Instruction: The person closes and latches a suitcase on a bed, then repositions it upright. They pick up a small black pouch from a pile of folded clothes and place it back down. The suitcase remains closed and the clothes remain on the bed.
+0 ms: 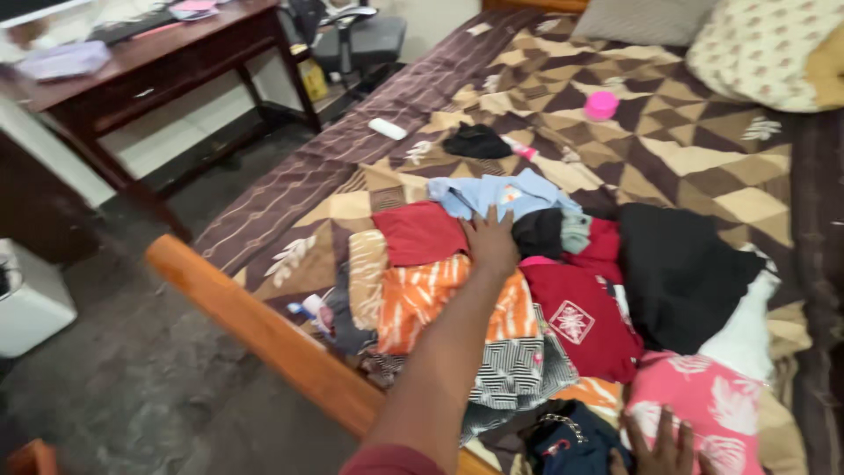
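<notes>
Clothes pile (527, 299) is soft, light; left hand (489, 242) rests flat, fingers spread, right hand (664, 450) likewise; grasp bunched fabric.

Dim indoor light, soft motion blur

At eleven o'clock we see a dark wooden desk (176, 53); at twelve, an office chair (356, 35); at one, a pink round lid (601, 105) and patterned pillows (765, 53).

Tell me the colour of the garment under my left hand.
Orange with white streaks, seen in the head view.
</notes>
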